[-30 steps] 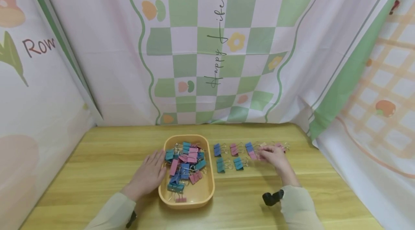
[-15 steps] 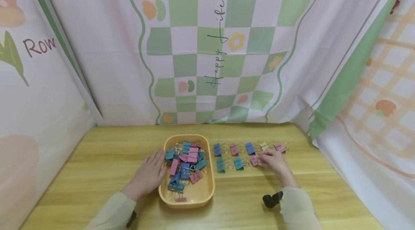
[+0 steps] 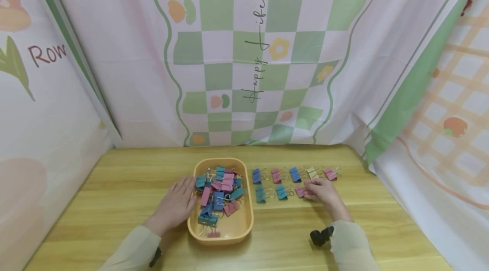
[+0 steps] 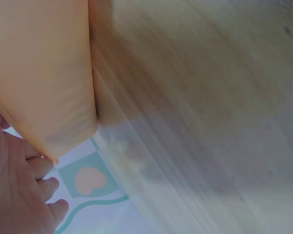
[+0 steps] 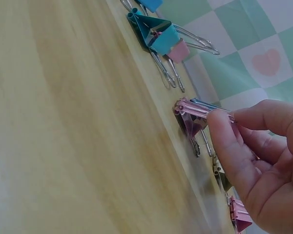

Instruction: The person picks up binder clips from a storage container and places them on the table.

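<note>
Eight clips are showing outside the tray (image 3: 250, 222), in two rows right of centre in the lower half of the head view. Five are forming the upper row, from left to right: a blue clip (image 3: 256, 177), a pink clip (image 3: 276, 176), a second blue clip (image 3: 294, 174), a yellow clip (image 3: 312, 173) and a second pink clip (image 3: 330, 174). Three are making up the lower row: a teal clip (image 3: 260, 194), a second teal clip (image 3: 281, 193) and, at the right end, the held clip (image 3: 299, 191), also pink. The single tray is standing on the table (image 3: 114, 186) at the lower centre of the frame, holding a heap (image 3: 218, 196) of teal, pink and blue clips. More than ten are showing there, but they are overlapping too much for an exact count.

Two hands are working. The right hand (image 3: 322, 192), right of centre in the head view, is pinching the held clip by its metal handle, thumb and forefinger closing together on it in the right wrist view; whether the clip is touching the table is hard to tell. The left hand (image 3: 173, 203), left of the tray, is lying palm down with its fingers extended and close together, touching the tray's left side. In the left wrist view its fingertips are showing at the lower left, beside the tray's wall.
</note>
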`<state>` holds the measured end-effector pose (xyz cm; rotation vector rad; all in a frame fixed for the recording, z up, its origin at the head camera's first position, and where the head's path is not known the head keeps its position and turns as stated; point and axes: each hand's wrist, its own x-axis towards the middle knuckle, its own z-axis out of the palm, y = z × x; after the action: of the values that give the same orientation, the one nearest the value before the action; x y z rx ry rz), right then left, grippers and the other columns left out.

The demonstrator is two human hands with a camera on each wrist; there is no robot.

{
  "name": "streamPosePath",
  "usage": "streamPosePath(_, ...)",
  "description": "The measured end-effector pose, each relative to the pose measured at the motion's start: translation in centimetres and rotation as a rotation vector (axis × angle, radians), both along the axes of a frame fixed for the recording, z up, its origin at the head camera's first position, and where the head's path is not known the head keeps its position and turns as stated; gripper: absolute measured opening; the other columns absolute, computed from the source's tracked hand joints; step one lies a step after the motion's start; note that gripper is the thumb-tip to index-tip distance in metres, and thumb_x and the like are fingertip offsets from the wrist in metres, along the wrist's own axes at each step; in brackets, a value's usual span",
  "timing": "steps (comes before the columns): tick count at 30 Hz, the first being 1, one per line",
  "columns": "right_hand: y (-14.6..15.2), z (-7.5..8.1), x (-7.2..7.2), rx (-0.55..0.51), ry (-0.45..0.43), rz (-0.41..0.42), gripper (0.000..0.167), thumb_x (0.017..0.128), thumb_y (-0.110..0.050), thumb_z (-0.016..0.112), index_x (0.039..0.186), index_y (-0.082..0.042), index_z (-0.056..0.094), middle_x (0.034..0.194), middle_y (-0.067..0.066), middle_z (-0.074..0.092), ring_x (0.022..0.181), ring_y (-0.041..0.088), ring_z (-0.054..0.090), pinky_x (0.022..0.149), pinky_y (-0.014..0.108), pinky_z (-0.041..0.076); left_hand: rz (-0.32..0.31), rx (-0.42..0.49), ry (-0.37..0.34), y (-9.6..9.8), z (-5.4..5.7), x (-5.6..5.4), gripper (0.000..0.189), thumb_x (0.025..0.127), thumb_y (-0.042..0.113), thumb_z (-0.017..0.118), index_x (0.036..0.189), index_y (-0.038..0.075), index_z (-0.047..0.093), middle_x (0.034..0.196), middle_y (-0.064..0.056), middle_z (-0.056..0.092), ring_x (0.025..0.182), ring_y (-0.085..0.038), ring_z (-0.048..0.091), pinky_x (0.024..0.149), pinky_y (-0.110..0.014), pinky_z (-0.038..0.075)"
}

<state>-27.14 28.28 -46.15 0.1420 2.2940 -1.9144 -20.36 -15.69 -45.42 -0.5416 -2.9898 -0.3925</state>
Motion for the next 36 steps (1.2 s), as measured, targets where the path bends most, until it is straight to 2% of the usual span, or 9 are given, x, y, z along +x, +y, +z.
streamPosePath(4,-0.1,1.0,0.3,0.147,0.061,-0.041,0.033,0.09,-0.001,0.053,0.116,0.019,0.046,0.091,0.019,0.06,0.066,0.016,0.058,0.063,0.03,0.055,-0.003,-0.002,0.002,0.0,-0.1,0.0,0.057,0.099,0.029,0.036,0.143,-0.004,0.023,0.148,-0.02,0.021,0.135,-0.036,0.016,0.109,-0.049,0.014)
streamPosePath(8,-1.2,3.4,0.5,0.259,0.182,-0.02,0.034,0.091,-0.006,0.054,0.117,0.015,0.048,0.099,0.023,0.057,0.07,0.02,0.057,0.064,0.033,0.055,-0.004,0.001,0.005,-0.1,-0.2,-0.1,0.057,0.098,0.029,0.036,0.143,-0.004,0.023,0.147,-0.02,0.021,0.135,-0.037,0.017,0.109,-0.049,0.013)
streamPosePath(13,-4.4,6.4,0.8,0.26,0.288,0.083,0.032,0.091,-0.008,0.055,0.117,0.011,0.051,0.099,0.022,0.055,0.073,0.025,0.058,0.065,0.039,0.055,-0.004,0.005,0.016,-0.1,-0.2,-0.2,0.057,0.099,0.029,0.036,0.143,-0.005,0.024,0.147,-0.021,0.022,0.134,-0.037,0.017,0.108,-0.049,0.014)
streamPosePath(18,-8.9,8.0,1.8,0.223,0.318,0.223,0.029,0.089,-0.006,0.058,0.113,0.01,0.053,0.095,0.02,0.058,0.068,0.019,0.058,0.064,0.039,0.055,-0.013,-0.002,0.028,-0.1,-0.3,-0.2,0.056,0.098,0.028,0.036,0.142,-0.005,0.024,0.147,-0.021,0.023,0.134,-0.037,0.018,0.108,-0.049,0.014)
streamPosePath(23,-13.4,8.1,3.2,0.257,0.353,0.424,0.024,0.088,-0.005,0.059,0.108,0.007,0.057,0.089,0.015,0.061,0.069,0.023,0.058,0.06,0.036,0.054,-0.01,0.0,0.029,-0.1,-0.3,-0.1,0.057,0.099,0.029,0.036,0.142,-0.005,0.024,0.147,-0.021,0.023,0.135,-0.037,0.017,0.108,-0.049,0.015)
streamPosePath(26,-16.0,7.5,4.1,0.289,0.375,0.562,0.022,0.088,-0.009,0.062,0.105,0.003,0.06,0.085,0.01,0.062,0.066,0.023,0.059,0.055,0.037,0.054,-0.01,0.002,0.025,-0.1,-0.2,-0.1,0.057,0.099,0.029,0.036,0.142,-0.005,0.024,0.147,-0.021,0.022,0.135,-0.037,0.017,0.108,-0.049,0.015)
streamPosePath(29,-18.2,6.7,4.8,0.281,0.354,0.67,0.02,0.086,-0.012,0.064,0.101,0.001,0.061,0.08,0.005,0.061,0.065,0.027,0.059,0.054,0.04,0.054,-0.009,-0.003,0.028,-0.1,-0.2,-0.1,0.057,0.099,0.029,0.037,0.142,-0.005,0.024,0.147,-0.021,0.023,0.134,-0.037,0.018,0.108,-0.049,0.015)
streamPosePath(32,-20.2,5.8,5.4,0.27,0.33,0.736,0.019,0.084,-0.011,0.066,0.099,0.001,0.062,0.077,0.001,0.06,0.064,0.026,0.06,0.053,0.038,0.054,-0.011,-0.004,0.031,-0.1,-0.3,-0.2,0.057,0.099,0.029,0.037,0.142,-0.005,0.024,0.147,-0.021,0.022,0.134,-0.037,0.017,0.108,-0.049,0.015)
streamPosePath(36,-22.3,4.6,5.8,0.32,0.354,0.785,0.017,0.082,-0.009,0.069,0.096,0.0,0.063,0.073,-0.006,0.058,0.061,0.011,0.057,0.054,0.025,0.052,-0.019,-0.005,0.038,-0.2,-0.4,-0.2,0.056,0.099,0.028,0.037,0.142,-0.006,0.024,0.147,-0.022,0.022,0.135,-0.036,0.017,0.108,-0.05,0.016)
